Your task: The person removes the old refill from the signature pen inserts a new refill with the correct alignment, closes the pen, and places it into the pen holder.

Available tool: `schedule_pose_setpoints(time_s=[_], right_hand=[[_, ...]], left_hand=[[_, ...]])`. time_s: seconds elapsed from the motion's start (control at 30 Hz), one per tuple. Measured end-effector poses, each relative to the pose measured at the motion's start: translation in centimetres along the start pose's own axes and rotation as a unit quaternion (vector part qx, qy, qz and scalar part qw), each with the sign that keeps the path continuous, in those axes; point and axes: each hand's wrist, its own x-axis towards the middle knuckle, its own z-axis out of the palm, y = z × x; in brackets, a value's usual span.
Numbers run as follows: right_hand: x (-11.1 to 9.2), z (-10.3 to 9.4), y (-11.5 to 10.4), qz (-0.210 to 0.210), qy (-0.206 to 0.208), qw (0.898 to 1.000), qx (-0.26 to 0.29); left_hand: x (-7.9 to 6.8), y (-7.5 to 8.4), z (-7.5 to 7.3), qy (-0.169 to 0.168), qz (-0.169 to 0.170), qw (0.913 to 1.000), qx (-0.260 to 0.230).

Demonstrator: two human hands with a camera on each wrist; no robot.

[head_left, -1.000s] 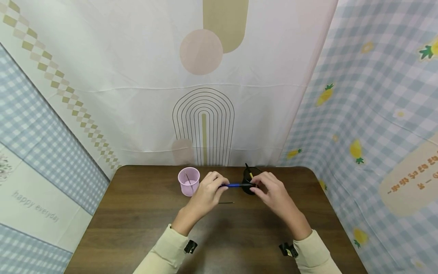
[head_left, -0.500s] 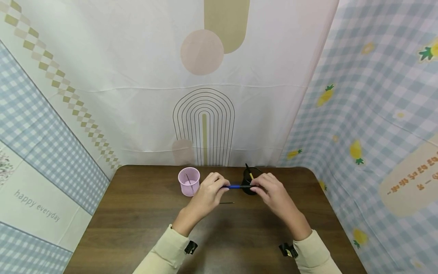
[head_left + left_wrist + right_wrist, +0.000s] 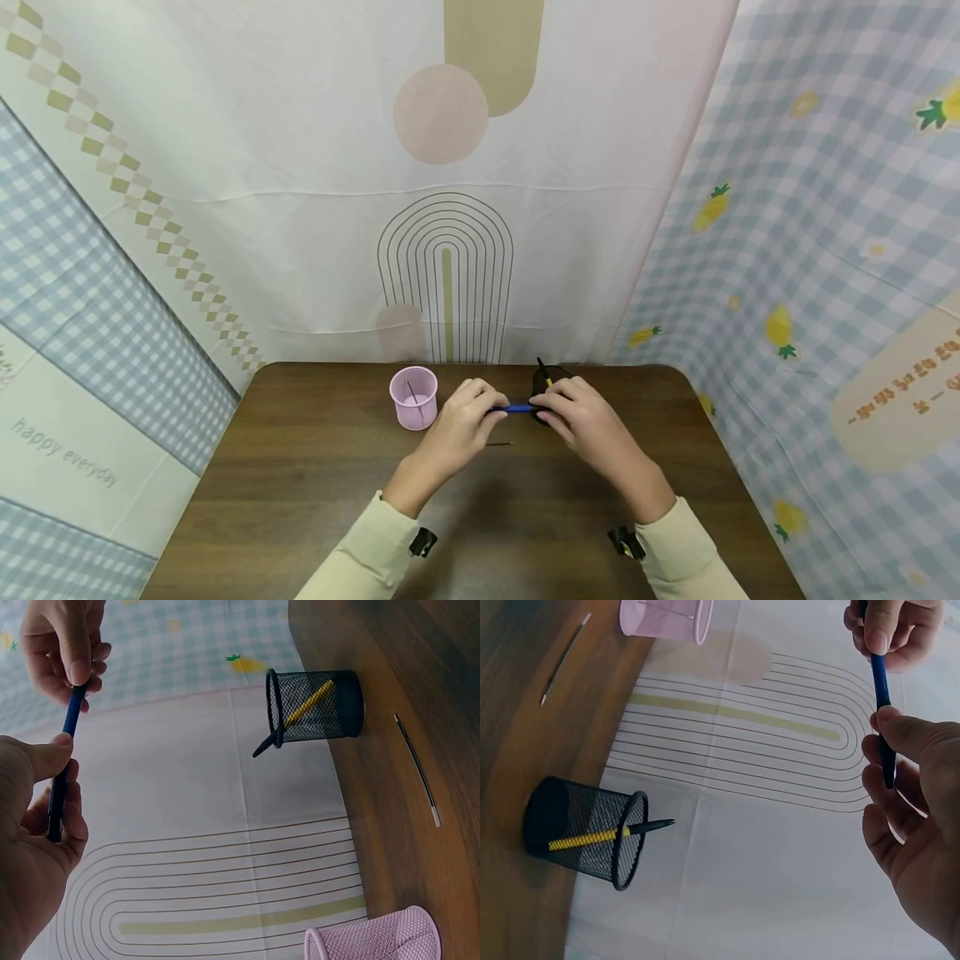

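Note:
A blue pen with dark ends (image 3: 517,408) is held level above the table, between both hands. My left hand (image 3: 459,421) grips one end with thumb and fingers. At the other end, my right hand (image 3: 588,421) pinches the barrel, its fingertips near the left ones. The left wrist view shows the pen's dark end (image 3: 57,796) lying across the left fingers. In the right wrist view, the opposite tip (image 3: 889,776) pokes out beneath the right thumb. Under the hands a thin dark pen refill (image 3: 417,769) lies on the wooden table (image 3: 315,492).
Behind the left hand stands a pink mesh pen holder (image 3: 414,418) with a thin stick inside. A black mesh pen holder (image 3: 349,705) stands behind the right hand, a yellow-and-black pen (image 3: 589,840) leaning in it. Patterned cloth (image 3: 300,250) hangs along the table's back edge.
My right hand has shifted left along the pen, closer to the left hand. The dark section visible between the hands earlier is now covered. Both holders and the refill stay put.

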Motion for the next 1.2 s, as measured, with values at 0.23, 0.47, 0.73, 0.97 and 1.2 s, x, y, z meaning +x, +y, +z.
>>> schedule_pose_setpoints(time_s=[0.23, 0.47, 0.73, 0.97, 1.2], right_hand=[[0.7, 0.0, -0.4, -0.026, -0.009, 0.998, -0.061], [0.8, -0.1, -0.5, -0.008, -0.018, 0.999, -0.050], [0.7, -0.8, 0.2, 0.016, 0.000, 0.999, -0.044], [0.3, -1.4, 1.6, 0.037, -0.006, 0.998, -0.047], [0.0, -1.5, 3.6, 0.032, 0.003, 0.998, -0.059]], left_hand=[[0.2, 0.1, 0.1, 0.009, -0.003, 0.9999, 0.010], [0.0, -0.1, 0.3, 0.004, -0.017, 0.9997, 0.014], [-0.7, -1.0, -0.3, -0.006, -0.056, 0.9976, 0.041], [-1.6, -2.4, -0.6, -0.021, -0.072, 0.9948, 0.069], [-3.1, -3.4, -0.3, -0.046, -0.078, 0.9923, 0.084]])
